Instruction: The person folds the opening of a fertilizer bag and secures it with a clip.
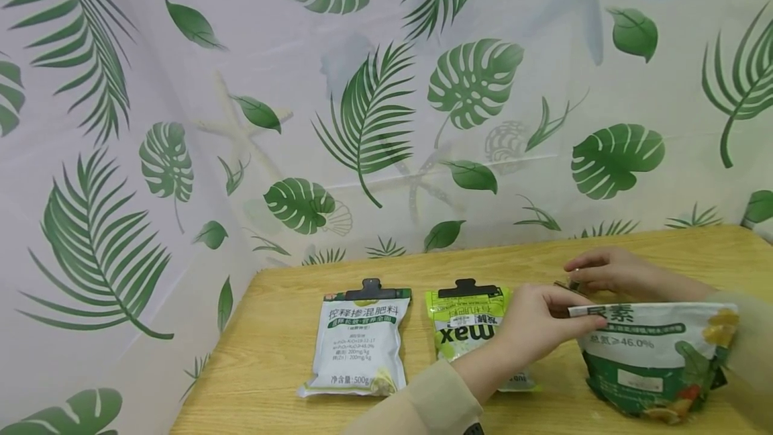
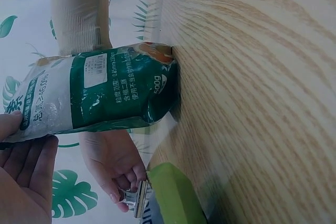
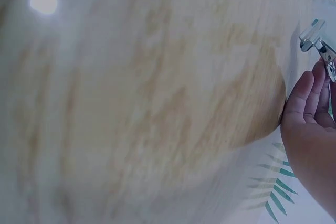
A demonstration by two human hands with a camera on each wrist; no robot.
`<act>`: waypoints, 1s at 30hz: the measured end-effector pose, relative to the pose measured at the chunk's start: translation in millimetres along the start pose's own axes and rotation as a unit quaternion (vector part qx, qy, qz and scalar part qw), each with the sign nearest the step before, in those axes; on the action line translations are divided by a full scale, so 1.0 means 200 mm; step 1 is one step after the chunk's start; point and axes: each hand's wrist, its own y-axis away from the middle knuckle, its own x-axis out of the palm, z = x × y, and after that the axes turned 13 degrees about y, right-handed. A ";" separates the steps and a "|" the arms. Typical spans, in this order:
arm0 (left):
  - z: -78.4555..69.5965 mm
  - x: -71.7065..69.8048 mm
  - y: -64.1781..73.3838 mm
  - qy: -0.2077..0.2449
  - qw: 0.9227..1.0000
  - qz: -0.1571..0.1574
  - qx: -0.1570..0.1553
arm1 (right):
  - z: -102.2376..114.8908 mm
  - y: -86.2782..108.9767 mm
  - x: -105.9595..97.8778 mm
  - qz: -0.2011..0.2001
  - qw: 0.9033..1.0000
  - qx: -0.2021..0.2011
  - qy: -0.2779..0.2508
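On the right side of the table in the head view stands a green and white fertilizer bag (image 1: pixel 652 361) with Chinese print. My left hand (image 1: pixel 528 321) pinches its upper left corner, thumb in front and fingers behind, as the left wrist view also shows. Behind the bag's top edge, my right hand (image 1: pixel 622 274) holds a shiny metal clip (image 2: pixel 139 199) between its fingers. The right wrist view shows that clip (image 3: pixel 315 38) pointing away from the fingertips, apart from the bag. Part of the right forearm is hidden behind the bag.
A white fertilizer bag (image 1: pixel 362 348) with a black clip (image 1: pixel 371 287) lies left of centre. Beside it, a lime-green bag (image 1: pixel 443 327) carries another black clip (image 1: pixel 468 287), partly covered by my left arm. A leaf-printed cloth (image 1: pixel 374 119) hangs behind the wooden table (image 1: pixel 241 381).
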 end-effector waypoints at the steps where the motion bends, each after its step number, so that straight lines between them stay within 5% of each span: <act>1: 0.00 0.00 0.00 0.000 1.000 0.000 0.000 | 0.00 0.00 0.00 -0.002 1.000 0.002 0.000; 30: -0.01 0.00 -0.01 0.002 1.000 0.004 -0.008 | -0.02 0.07 -0.09 -0.060 0.998 -0.020 0.020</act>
